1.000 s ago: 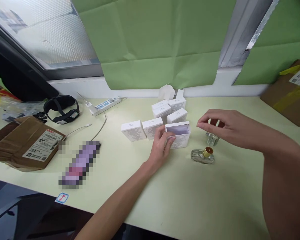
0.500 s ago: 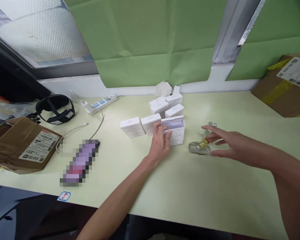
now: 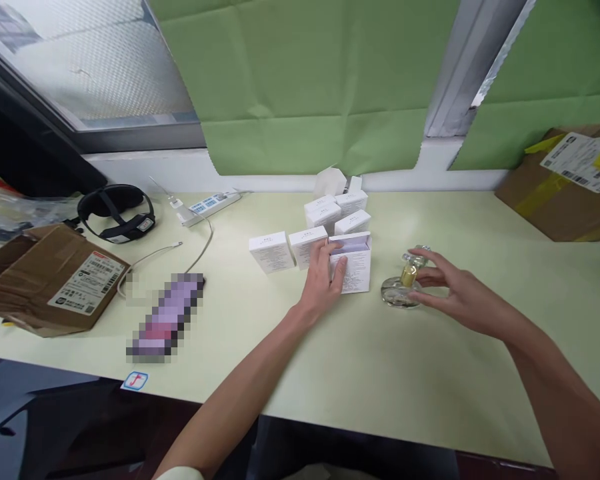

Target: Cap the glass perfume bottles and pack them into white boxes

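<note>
My left hand (image 3: 323,277) grips the left side of an open white box (image 3: 354,267), whose lid is folded back to show a pale lilac inside. To the right of the box a round glass bottle (image 3: 396,293) with a gold neck rests on the pale green table (image 3: 380,373), its neck tilted upward. My right hand (image 3: 453,290) has thumb and fingers on the bottle's right side. A clear cap (image 3: 419,252) stands just behind the bottle, by my fingertips.
Several shut white boxes (image 3: 325,217) cluster behind the open one. A power strip (image 3: 210,205), a white cable (image 3: 155,257) and a black headband (image 3: 116,212) lie at the back left. A flattened cardboard parcel (image 3: 55,280) is at the left, a cardboard box (image 3: 563,187) at the far right.
My right hand came down from above the clear cap onto the glass bottle. The bottle, lying flat before, now has its neck raised. My left hand stayed on the open box.
</note>
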`<state>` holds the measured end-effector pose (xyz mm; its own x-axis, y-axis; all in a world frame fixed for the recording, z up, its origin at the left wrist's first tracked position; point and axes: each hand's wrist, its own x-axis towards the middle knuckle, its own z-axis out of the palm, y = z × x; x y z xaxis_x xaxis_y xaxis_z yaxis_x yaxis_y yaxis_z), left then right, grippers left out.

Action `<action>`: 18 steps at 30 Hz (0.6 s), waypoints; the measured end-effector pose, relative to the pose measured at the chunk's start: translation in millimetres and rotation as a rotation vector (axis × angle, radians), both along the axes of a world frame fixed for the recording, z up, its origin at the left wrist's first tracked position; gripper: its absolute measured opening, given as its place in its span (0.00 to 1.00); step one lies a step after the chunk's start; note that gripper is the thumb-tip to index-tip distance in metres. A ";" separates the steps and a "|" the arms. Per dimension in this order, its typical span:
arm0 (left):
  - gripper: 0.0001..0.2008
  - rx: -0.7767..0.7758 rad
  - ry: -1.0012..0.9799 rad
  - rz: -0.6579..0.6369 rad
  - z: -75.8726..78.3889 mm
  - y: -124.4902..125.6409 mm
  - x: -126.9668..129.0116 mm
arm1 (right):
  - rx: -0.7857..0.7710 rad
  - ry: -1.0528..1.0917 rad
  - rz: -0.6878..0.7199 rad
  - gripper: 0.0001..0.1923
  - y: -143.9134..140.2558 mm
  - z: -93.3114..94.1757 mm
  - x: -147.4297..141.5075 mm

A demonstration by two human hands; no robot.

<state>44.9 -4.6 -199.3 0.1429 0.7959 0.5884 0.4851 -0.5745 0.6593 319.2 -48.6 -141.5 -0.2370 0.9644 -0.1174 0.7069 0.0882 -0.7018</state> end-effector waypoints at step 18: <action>0.25 -0.081 -0.143 -0.121 -10.8 12.8 2.8 | 0.305 0.236 0.179 0.27 72.3 70.0 -58.9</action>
